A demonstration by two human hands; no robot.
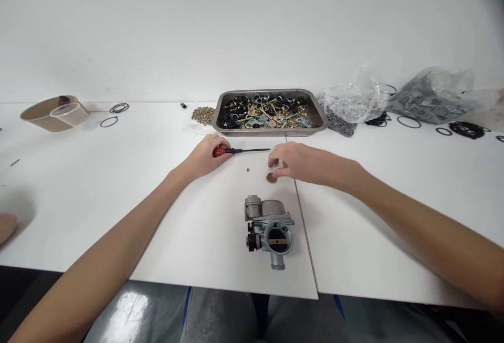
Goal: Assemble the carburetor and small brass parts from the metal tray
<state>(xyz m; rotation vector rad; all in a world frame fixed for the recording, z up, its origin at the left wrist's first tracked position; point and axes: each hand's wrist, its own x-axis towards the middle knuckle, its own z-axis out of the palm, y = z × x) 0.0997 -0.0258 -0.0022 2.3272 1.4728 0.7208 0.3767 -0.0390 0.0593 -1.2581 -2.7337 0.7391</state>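
My left hand (209, 153) is closed around the red handle of a screwdriver (222, 151), whose dark shaft points right along the table. Close to its tip, my right hand (289, 160) has curled fingers, with a gap between thumb and forefinger. The thumb tip meets a small copper-coloured disc (271, 178); whether it lifts the disc at all is unclear. Between the hands lies a tiny brass screw (248, 169). Nearer to me, a grey metal carburetor (271, 227) rests on the table, a brownish bar crossing its round bore.
Behind my hands stands a metal tray (271, 133) full of mixed small parts, with a pile of brass pieces (203, 115) beside it. Plastic bags (354, 99) of parts and black rings (467, 130) lie right. A brown container (43, 117) and clear cup (70, 114) stand left.
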